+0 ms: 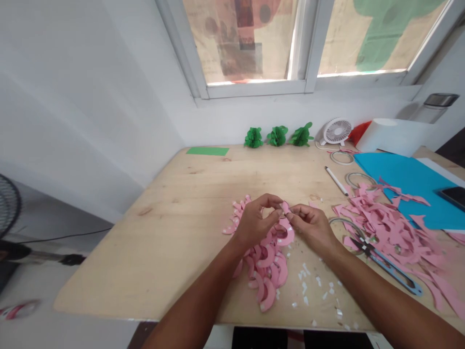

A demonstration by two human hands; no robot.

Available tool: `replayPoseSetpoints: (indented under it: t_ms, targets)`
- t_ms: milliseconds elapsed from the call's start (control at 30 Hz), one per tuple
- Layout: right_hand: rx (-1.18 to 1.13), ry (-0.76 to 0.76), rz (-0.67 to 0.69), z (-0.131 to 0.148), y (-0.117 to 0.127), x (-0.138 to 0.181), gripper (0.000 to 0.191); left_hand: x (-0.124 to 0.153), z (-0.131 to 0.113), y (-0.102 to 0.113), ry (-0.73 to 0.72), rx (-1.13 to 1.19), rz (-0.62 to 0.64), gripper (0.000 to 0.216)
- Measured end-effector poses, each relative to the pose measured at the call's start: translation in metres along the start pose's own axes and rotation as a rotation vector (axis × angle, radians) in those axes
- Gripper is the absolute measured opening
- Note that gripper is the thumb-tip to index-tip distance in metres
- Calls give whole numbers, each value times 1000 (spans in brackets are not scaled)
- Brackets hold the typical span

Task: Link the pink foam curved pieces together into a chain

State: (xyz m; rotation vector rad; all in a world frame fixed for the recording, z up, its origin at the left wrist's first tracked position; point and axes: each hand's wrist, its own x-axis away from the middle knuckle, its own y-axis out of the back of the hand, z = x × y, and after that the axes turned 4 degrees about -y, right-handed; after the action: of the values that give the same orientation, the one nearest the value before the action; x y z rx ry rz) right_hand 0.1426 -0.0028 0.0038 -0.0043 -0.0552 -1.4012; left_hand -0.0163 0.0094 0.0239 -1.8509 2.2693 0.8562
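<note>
Between the fingertips of both hands is a small pink paper piece (285, 207). My left hand (257, 216) pinches it from the left, thumb and index finger closed together. From the right, my right hand (308, 222) pinches the same piece with thumb and fingertips. Below and behind the left hand lies a heap of curved pink paper crescents (267, 261), several with pale squares at their ends. Small white scraps (304, 283) are scattered on the table under my right wrist. The fingers partly hide the held piece.
A pile of pink offcuts (392, 223) covers the right side, with scissors (390, 269), tape rolls (361, 181) and a white pen (336, 181) near it. Blue sheets (417, 184) and a phone (452, 195) lie beyond. Green paper shapes (278, 136) and a small fan (336, 131) stand along the wall.
</note>
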Motion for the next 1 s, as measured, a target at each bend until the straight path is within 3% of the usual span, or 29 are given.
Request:
replayPoseSetpoints:
  t_ms: [133, 267, 433, 800, 1000]
  targets:
    - [42, -2, -10, -2, 0, 0, 26, 1, -1, 0, -58, -110, -37, 12]
    - [43, 27, -6, -3, 0, 0, 27, 2, 2, -2, -227, -347, -107, 5]
    - [80, 43, -13, -2, 1, 0, 26, 1, 3, -2, -352, -456, -99, 4]
    - [86, 24, -21, -1, -1, 0, 24, 0, 4, 1, -271, -369, -103, 8]
    - [78, -6, -20, 2, -1, 2, 26, 0, 5, 1, -162, -347, -186, 8]
